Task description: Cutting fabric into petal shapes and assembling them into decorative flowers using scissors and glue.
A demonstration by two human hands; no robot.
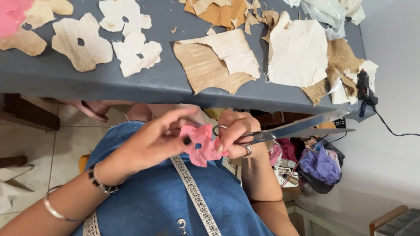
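My left hand (151,142) pinches a small pink fabric piece (202,145) with holes cut in it, held above my lap. My right hand (236,133) grips a pair of metal scissors (302,127) by the handles, fingers through the rings, and also touches the pink piece. The scissor blades are slightly parted and point right, away from the fabric. A measuring tape (192,192) hangs over my blue denim clothing.
A grey table (87,81) stretches across the top, carrying cream and tan cut fabric shapes (135,52), burlap scraps (341,57) and a black glue gun (363,89) at its right edge. A dark bag of fabric scraps (321,168) sits on the floor at right.
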